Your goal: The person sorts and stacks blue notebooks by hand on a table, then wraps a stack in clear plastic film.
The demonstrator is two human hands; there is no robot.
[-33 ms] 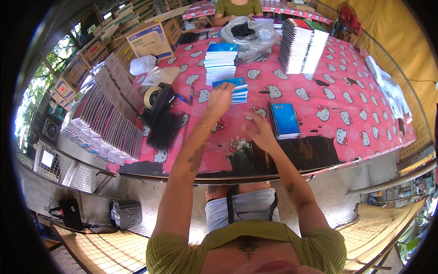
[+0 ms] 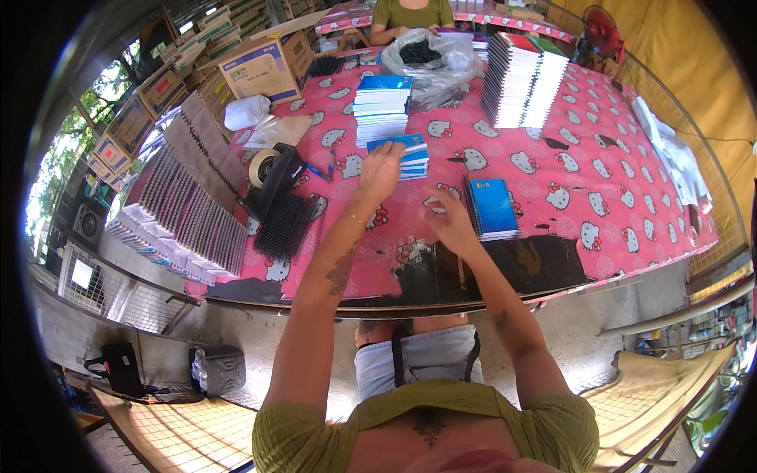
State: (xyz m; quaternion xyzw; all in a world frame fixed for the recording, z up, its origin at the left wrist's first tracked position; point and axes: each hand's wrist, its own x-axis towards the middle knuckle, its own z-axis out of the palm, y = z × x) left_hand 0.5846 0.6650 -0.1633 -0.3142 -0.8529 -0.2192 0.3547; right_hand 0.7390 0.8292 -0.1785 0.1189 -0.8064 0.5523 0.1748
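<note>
My left hand (image 2: 381, 169) reaches forward onto a low stack of blue notebooks (image 2: 412, 154) in the middle of the pink patterned table (image 2: 599, 150). Its fingers close on the near left edge of the top notebook. My right hand (image 2: 448, 219) hovers lower over the cloth with its fingers apart and nothing in it. Just right of it lies a second small pile of blue spiral notebooks (image 2: 493, 206).
A taller blue and white notebook stack (image 2: 382, 106) stands behind. A high pile of spiral notebooks (image 2: 520, 79), a plastic bag of black parts (image 2: 434, 59) and a cardboard box (image 2: 264, 67) sit further back. Black binding combs (image 2: 284, 225), a tape roll (image 2: 260, 167) and rows of booklets (image 2: 189, 213) fill the left. Another person (image 2: 410, 12) sits opposite.
</note>
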